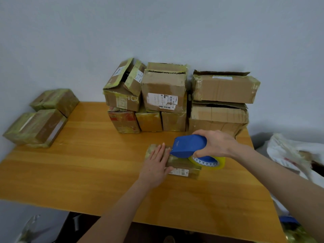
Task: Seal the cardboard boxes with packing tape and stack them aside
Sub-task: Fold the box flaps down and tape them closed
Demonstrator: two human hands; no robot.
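A small flat cardboard box [184, 168] lies on the wooden table [87, 172] just right of centre. My left hand [156, 163] presses flat on the box's left part with straight fingers. My right hand [215, 142] grips a blue tape dispenser [187, 145] with a yellowish roll of packing tape [210, 163]. The dispenser sits on top of the box, right beside my left fingertips. Two taped boxes [40, 118] stand at the table's left edge.
A pile of several worn cardboard boxes [164, 95] stands against the wall at the back of the table, some with loose flaps. A white bag [294, 155] lies off the right edge. Bare tabletop stretches to the left and front of the small box.
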